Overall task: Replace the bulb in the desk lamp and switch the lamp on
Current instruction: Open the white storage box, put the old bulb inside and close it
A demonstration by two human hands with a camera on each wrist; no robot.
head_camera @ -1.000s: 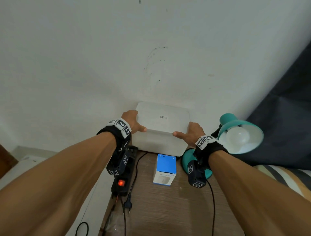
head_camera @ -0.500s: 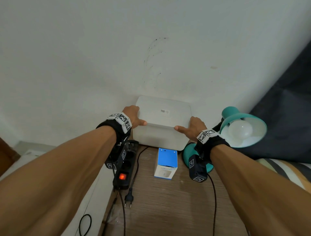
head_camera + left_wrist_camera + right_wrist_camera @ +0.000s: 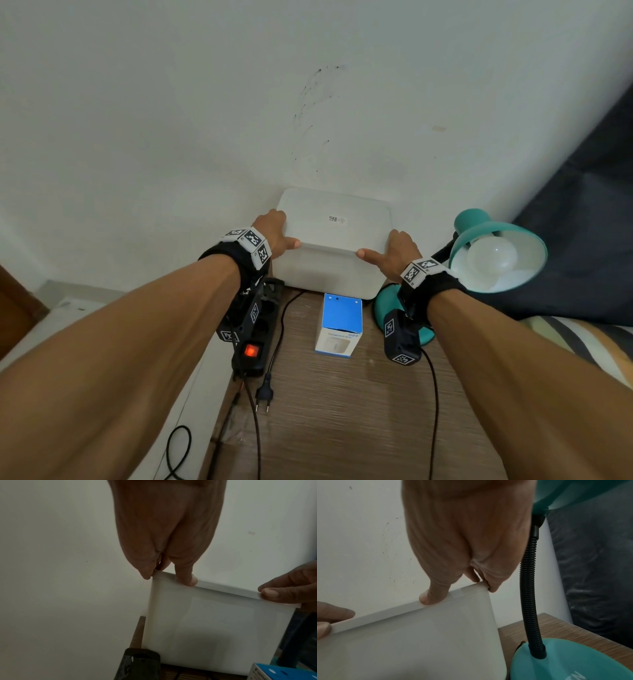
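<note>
A teal desk lamp [image 3: 479,233] stands at the table's right rear, with a white bulb [image 3: 491,258] sitting in its shade. Its black flexible neck [image 3: 529,588] rises from a round teal base [image 3: 573,662]. A white lidded box [image 3: 335,222] stands against the wall. My left hand [image 3: 277,233] grips the lid's front left corner, thumb on the front edge. On the front right corner, my right hand [image 3: 394,250] grips the same way. In the wrist views the lid [image 3: 223,588] lies flat on the box [image 3: 419,635].
A small blue and white carton [image 3: 340,322] stands in front of the white box. A black power strip [image 3: 251,349] with a lit red switch lies at the table's left edge, a loose plug [image 3: 265,395] beside it. Dark bedding [image 3: 582,240] lies right of the wooden table [image 3: 342,428].
Both hands stay on the lid's front corners. Only the head view has shifted a little; nothing on the table has moved.
</note>
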